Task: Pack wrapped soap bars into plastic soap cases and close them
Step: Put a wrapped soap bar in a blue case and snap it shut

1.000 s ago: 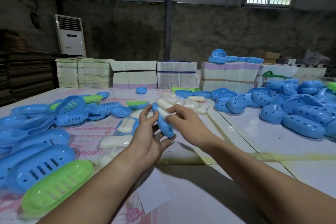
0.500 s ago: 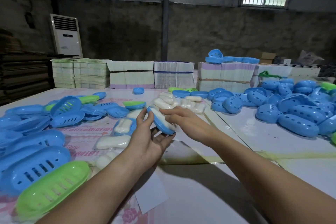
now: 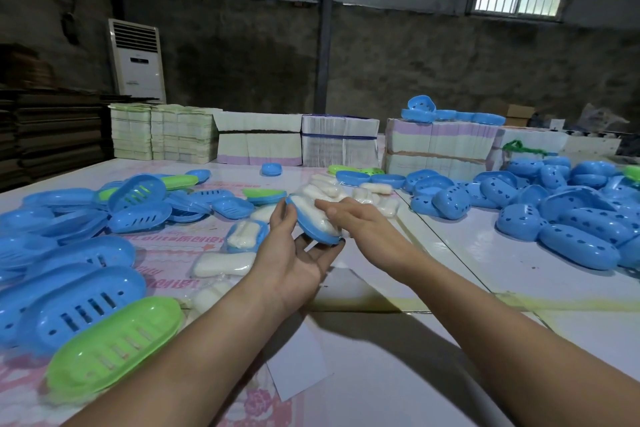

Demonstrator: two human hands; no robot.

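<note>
We hold a blue case half (image 3: 317,230) up above the white table (image 3: 450,246), tilted on its long edge, with a wrapped soap bar (image 3: 313,213) lying in its hollow. Our left hand (image 3: 294,260) cradles it from below, palm up, thumb against the near rim and fingers curled under the lower end, so the grip is clamped on the case half. Our right hand (image 3: 363,222) lies over the top, its fingers (image 3: 332,206) flat on the soap wrapper, pressing the bar into the half rather than pinching it. On the table just beside the left hand sits another blue tray with soap (image 3: 244,236) in it, and a loose wrapped bar (image 3: 223,263) lies nearer to us. At the left, slotted blue halves (image 3: 79,308) and a green half (image 3: 114,343) lie stacked close to the table edge. At the right, a heap of blue lids (image 3: 561,218) with heart-shaped holes spreads across the table. Bundles of flat cartons (image 3: 339,146) line the far edge, and more wrapped bars (image 3: 372,199) lie in front of them.
</note>
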